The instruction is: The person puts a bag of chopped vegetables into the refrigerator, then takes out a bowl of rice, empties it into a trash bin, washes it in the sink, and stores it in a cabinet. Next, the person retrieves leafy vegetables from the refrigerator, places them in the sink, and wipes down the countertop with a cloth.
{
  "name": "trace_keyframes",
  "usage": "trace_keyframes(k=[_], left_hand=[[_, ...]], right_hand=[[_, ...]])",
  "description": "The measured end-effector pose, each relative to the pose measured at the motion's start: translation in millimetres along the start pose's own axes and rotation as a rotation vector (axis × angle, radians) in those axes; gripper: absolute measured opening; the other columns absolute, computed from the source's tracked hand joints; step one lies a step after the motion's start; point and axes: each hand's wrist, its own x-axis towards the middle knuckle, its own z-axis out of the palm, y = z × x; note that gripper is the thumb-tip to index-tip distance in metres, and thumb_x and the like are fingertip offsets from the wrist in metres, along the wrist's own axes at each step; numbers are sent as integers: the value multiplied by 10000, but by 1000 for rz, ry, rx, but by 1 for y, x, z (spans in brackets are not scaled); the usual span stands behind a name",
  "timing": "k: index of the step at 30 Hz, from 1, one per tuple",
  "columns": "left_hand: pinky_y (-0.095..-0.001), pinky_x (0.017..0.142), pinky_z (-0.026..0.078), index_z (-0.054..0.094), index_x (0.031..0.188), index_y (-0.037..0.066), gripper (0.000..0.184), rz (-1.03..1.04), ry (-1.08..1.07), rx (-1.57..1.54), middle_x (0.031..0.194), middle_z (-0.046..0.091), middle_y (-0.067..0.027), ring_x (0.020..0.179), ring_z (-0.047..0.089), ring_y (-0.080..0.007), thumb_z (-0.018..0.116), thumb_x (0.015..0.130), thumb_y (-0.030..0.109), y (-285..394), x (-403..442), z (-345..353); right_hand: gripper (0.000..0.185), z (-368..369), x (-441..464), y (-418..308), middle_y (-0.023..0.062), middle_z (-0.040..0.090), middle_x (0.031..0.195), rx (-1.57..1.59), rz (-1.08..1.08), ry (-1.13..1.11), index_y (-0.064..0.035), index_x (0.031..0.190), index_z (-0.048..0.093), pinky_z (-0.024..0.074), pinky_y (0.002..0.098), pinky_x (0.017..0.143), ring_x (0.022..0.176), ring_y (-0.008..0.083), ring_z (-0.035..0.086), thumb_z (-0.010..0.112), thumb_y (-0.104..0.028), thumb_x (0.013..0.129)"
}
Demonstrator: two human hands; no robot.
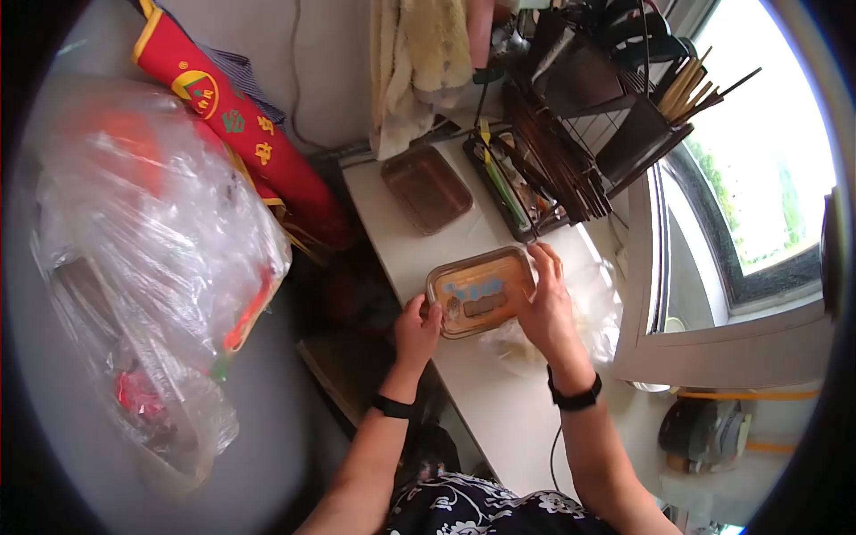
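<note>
**Both hands on the rectangular container, near the counter's left edge**

My left hand [419, 332] is closed on the left end of the rectangular container [486, 290], thumb at its near corner. My right hand [548, 308] holds the right end, fingers curled over the far right corner, thumb reaching inward across it. Container: clear rim, orange-tan face, blue marks, a greyish patch. Whether it rests on the white counter [508, 401] or is slightly raised: cannot tell.

Edges: the container's left end sits close to the counter's left edge; my left hand is at that edge, with dark floor space beyond. Far side, a second container [428, 189] lies near the far left corner, a strip of white surface between the two. Far right, the cutlery tray [508, 183] and dark utensil rack [571, 134] bound the space, the tray's near end close to the container's far rim. Right, a crumpled clear bag [596, 299] lies beside and partly behind my right hand. Near side, a long stretch of white surface runs between my forearms toward me.
</note>
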Motion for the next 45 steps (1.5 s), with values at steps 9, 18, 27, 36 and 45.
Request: trace_keyframes(k=[9,18,27,36,45], left_hand=[[-277,739,512,528,1321,26,415,414,164,-113,1119,623,-102,870,623,-150,623,949,185,52,57,-59],[-316,993,424,188,1518,31,869,14,126,-362,1459,365,-244,1202,538,-228,657,908,435,56,120,-30],[-393,927,479,165,1508,47,877,-212,106,-524,1493,313,-216,1286,455,-270,664,891,420,65,137,-3],[-355,786,543,401,1301,95,545,-306,-6,-1064,1207,499,-56,969,615,-231,697,898,310,60,144,59],[-326,780,562,488,1207,48,363,-198,-96,-1197,1130,550,-59,961,646,-257,650,935,228,44,187,12]], right_hand=[[591,28,37,61,140,648,1084,468,439,-456,-45,1374,412,578,344,728,923,244,674,692,-182,872],[635,124,122,55,132,614,1108,617,858,-296,-89,1312,381,600,344,554,685,236,694,723,-348,845],[1025,117,142,65,92,453,1373,534,867,-265,-116,1515,173,539,445,801,1130,248,533,752,-507,765],[878,122,139,81,116,445,1407,620,609,-119,-57,1511,229,391,345,975,1214,219,487,712,-401,863],[733,-28,-22,33,188,371,1468,258,166,-360,-74,1389,434,384,468,1069,1356,355,390,790,-224,766]])
